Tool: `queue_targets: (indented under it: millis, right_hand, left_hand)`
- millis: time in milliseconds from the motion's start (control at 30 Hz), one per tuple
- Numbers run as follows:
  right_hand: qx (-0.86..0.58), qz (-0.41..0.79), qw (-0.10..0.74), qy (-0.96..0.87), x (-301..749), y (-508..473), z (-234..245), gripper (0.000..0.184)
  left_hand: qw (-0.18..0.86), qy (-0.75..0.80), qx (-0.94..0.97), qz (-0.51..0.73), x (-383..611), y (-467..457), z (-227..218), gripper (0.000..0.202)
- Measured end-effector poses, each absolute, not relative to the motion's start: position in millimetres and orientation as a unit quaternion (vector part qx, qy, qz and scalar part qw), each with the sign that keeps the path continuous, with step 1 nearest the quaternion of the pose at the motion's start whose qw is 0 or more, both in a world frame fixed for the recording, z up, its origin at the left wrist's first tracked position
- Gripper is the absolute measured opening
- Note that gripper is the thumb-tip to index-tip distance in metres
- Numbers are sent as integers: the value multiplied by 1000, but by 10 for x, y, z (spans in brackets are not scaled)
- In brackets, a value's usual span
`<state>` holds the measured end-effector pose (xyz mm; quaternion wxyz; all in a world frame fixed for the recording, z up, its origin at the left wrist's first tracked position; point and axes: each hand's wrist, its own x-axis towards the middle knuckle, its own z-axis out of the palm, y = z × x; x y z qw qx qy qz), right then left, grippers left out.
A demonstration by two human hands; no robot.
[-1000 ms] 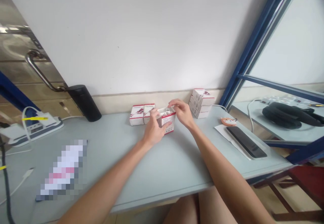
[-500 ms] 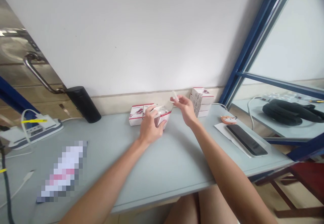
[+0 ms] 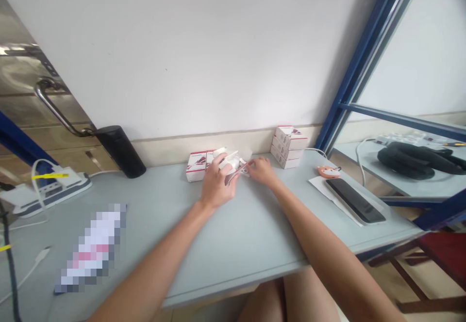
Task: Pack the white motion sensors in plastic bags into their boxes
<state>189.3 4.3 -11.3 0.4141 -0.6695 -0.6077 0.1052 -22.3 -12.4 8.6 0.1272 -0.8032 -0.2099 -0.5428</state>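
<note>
My left hand (image 3: 217, 185) is clamping around an open white box (image 3: 235, 164), holding it tilted at the back of the table (image 3: 218, 244). My right hand's (image 3: 262, 170) fingertips are meeting its right side; whether they're pinching, I cannot tell. 2 cartons (image 3: 197, 167) are standing left, 3 stacked cartons (image 3: 287, 148) right.

Held box (image 3: 239, 170) mid-frame is white with red edging, worktop's (image 3: 218, 249) pale blue-grey, cylinder (image 3: 122, 153) on the left's just plain black tbh.
</note>
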Motion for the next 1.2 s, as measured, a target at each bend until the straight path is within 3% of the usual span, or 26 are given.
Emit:
queue_targets:
  millis: [133,200,267,367,467,633,900,1067,1133,1200]
  right_hand:
    - [-595,54,552,-581,1835,-86,220,26]
    - [-510,79,612,-599,1790,-178,408,23]
    - [-469,172,598,-626,1745,-263,534,22]
    - [-457,340,527,-631,1718,-339,573,39]
    - [-462,412,483,-620,1758,-343,507,49]
    - [-493,347,453,-656,1866,-263,415,49]
    - [-498,250,509,-656,1888,-146,345,26]
    - [-536,204,559,-599,1942,-102,341,24]
    - [-589,173,532,-584,1993,-76,300,23]
    - [-650,132,453,-596,2046,-45,215,22]
  left_hand:
    - [130,-229,-805,-532,-240,-111,89,50]
    - [139,-236,-807,-524,-252,-101,85,47]
    - [158,-240,-812,-509,-264,-91,83,43]
    - [185,-248,-829,-465,-278,-83,95,40]
    - [191,-236,-863,-403,-276,-92,129,46]
    - [188,-217,-886,-364,-256,-104,155,61]
    - [175,-283,-860,-387,-254,-75,107,51]
    - [166,-283,-855,-402,-261,-71,99,52]
    - [155,-282,-849,-418,-269,-61,100,48]
    - [153,-279,-844,-433,-276,-54,103,43]
